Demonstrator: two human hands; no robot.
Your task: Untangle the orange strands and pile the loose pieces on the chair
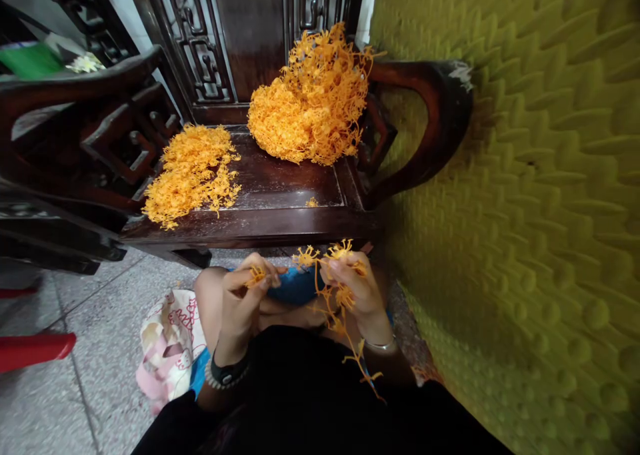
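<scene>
At lower centre the left hand (244, 303) pinches a small orange floret (256, 277) between thumb and fingertips; the right hand (356, 287) is closed round an orange strand (361, 360), perhaps plastic, trailing downward; above, a small pile (193, 171) and a large pile (313, 101) lie on the dark wooden chair seat (285, 188).
</scene>
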